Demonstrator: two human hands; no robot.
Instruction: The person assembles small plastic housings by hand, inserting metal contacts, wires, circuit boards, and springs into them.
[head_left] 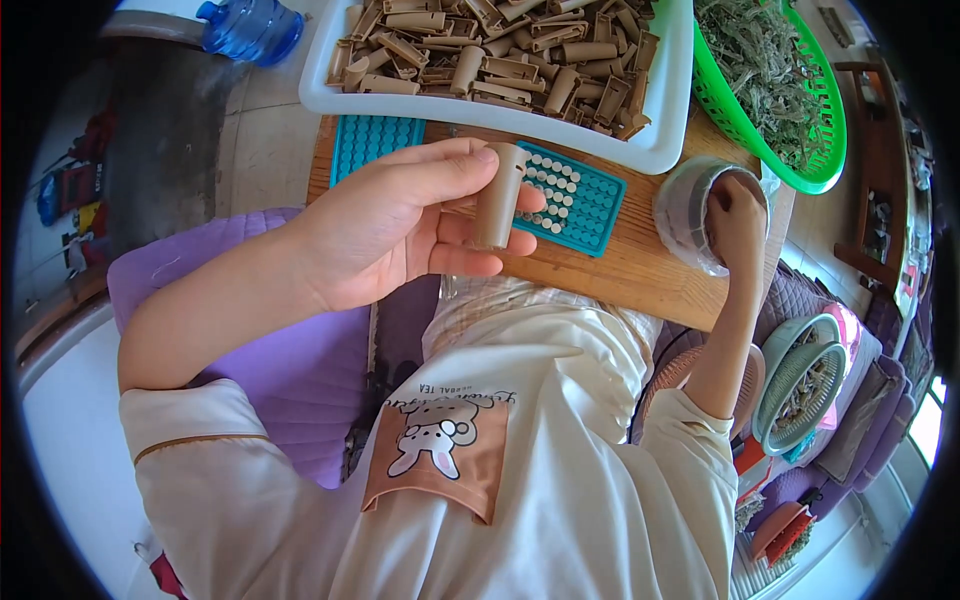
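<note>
Between the thumb and fingers of my left hand [410,215] stands a brown plastic tube-shaped piece [497,195], held upright above the table's near edge. It has a small slot near its top. My right hand [738,210] reaches into a clear, round plastic container [680,212] at the table's right side; its fingertips are hidden inside, and so is whatever they touch. Behind the brown piece lies a teal tray [595,205] with round pockets. Small white discs [560,185] fill several rows of its left part.
A white bin [665,130] heaped with brown pieces [510,60] stands at the back. A green basket [825,110] of dried plant matter sits at the back right. Another teal tray [370,140] lies left on the wooden table [610,280]. A blue water jug [255,32] is far left.
</note>
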